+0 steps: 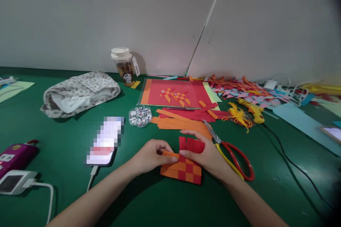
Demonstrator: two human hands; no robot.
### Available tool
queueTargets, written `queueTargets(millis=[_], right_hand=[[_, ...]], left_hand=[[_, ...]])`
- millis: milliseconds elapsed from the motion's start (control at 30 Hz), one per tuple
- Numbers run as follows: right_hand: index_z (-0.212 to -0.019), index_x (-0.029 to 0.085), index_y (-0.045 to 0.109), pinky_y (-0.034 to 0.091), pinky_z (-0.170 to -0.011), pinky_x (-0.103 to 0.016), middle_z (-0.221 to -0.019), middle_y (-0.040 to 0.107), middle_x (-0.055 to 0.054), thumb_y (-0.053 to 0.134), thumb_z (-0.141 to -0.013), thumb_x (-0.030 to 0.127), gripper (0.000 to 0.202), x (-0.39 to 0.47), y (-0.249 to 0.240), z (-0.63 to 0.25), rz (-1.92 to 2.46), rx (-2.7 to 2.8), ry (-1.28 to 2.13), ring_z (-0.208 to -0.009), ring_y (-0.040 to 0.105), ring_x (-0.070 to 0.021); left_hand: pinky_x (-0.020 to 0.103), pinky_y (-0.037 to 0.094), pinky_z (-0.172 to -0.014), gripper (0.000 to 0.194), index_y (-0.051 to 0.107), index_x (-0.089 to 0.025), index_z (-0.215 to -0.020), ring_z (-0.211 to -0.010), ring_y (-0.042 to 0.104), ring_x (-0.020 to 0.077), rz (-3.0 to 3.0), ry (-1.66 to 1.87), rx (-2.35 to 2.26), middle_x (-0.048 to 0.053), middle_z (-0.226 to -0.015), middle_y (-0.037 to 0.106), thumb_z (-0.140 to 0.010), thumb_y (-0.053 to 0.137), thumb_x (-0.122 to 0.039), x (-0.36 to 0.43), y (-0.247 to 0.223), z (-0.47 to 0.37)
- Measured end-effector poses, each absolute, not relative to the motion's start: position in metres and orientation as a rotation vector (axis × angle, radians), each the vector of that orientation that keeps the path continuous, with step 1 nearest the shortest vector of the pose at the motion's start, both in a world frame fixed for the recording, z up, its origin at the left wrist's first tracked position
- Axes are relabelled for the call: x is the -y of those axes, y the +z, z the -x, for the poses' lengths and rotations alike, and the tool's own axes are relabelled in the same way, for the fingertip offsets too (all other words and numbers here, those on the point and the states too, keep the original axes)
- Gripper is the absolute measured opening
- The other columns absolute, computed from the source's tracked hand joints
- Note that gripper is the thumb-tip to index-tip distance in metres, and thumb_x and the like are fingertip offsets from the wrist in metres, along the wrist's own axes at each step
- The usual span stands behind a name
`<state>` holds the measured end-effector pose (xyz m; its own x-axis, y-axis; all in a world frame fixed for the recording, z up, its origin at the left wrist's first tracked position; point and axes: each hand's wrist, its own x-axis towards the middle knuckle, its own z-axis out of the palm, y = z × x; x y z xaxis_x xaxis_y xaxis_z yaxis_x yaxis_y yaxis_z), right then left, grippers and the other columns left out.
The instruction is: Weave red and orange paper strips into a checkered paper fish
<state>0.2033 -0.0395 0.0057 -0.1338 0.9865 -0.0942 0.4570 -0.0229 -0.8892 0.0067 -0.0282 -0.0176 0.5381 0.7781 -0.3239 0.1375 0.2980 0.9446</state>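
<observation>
Between my two hands is a piece of woven paper strips [185, 167], red and orange crossing in a checkerboard. My left hand [154, 156] pinches the orange strips at its left side, thumb on top. Across the upper right, my right hand [204, 154] grips the red strips, its thumb pressing near the weave and its fingers partly hidden. Loose red strip ends stick up beside that thumb. Close to my right hand lie scissors [234, 159] with red and yellow handles, blades pointing away. Orange paper strips [173, 122] are spread just beyond both hands.
A clear dish of googly eyes [140, 116], a phone [105, 142] and a cloth bag [80, 94] are on the left. Behind stand a lidded cup [125, 67] and red sheets [157, 95] bearing woven fish. Yellow string [239, 117] and a glue gun [252, 110] lie right.
</observation>
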Motion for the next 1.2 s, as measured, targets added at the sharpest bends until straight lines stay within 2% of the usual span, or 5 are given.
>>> queueTargets(millis=[167, 333, 567, 933, 1200], right_hand=[[-0.112, 0.025, 0.055, 0.043, -0.093, -0.040, -0.119, 0.059, -0.004, 0.071, -0.068, 0.037, 0.048, 0.040, 0.008, -0.204, 1.507, 1.693, 1.107, -0.105, 0.057, -0.0248], [-0.109, 0.025, 0.057, 0.051, -0.074, -0.034, -0.099, 0.065, -0.002, 0.071, -0.068, 0.038, 0.046, 0.041, 0.004, -0.204, 1.503, 1.571, 1.155, -0.078, 0.063, -0.0195], [-0.105, 0.023, 0.057, 0.052, -0.075, -0.037, -0.103, 0.063, -0.006, 0.071, -0.067, 0.041, 0.044, 0.032, -0.020, -0.201, 1.368, 1.089, 0.823, -0.092, 0.061, -0.0234], [-0.102, 0.025, 0.048, 0.054, -0.067, -0.030, -0.079, 0.064, 0.000, 0.073, -0.068, 0.030, 0.042, 0.033, -0.019, -0.191, 1.233, 1.207, 0.938, -0.074, 0.065, -0.0170], [-0.079, 0.022, 0.065, 0.053, -0.067, -0.029, -0.078, 0.070, -0.002, 0.063, -0.078, 0.021, 0.003, 0.031, -0.007, -0.212, 1.200, 1.971, 0.399, -0.072, 0.066, -0.0173]], left_hand=[[0.020, 0.028, -0.048, 0.021, 0.061, -0.014, -0.068, -0.050, 0.043, 0.0069, -1.255, 0.503, -0.926, -0.004, -0.056, 0.053, -0.068, 0.071, -0.033, 0.026, -0.015, -0.003], [0.021, 0.034, -0.052, 0.020, 0.063, -0.015, -0.073, -0.057, 0.050, 0.0095, -1.276, 0.570, -0.915, -0.001, -0.064, 0.058, -0.070, 0.070, -0.033, 0.024, -0.009, -0.001], [0.033, 0.045, -0.083, 0.060, 0.051, -0.019, -0.108, -0.107, 0.053, 0.0239, -1.019, 0.892, -0.965, 0.012, -0.121, 0.052, -0.056, 0.082, -0.024, 0.023, -0.014, -0.010], [0.028, 0.047, -0.071, 0.018, 0.064, -0.013, -0.088, -0.075, 0.061, 0.0162, -1.234, 0.865, -0.927, 0.007, -0.087, 0.067, -0.076, 0.065, -0.027, 0.021, -0.021, -0.006], [0.026, 0.045, -0.067, 0.012, 0.068, -0.018, -0.086, -0.074, 0.061, 0.0161, -1.813, 0.861, -1.091, 0.003, -0.083, 0.069, -0.082, 0.057, -0.020, 0.019, -0.018, 0.001]])
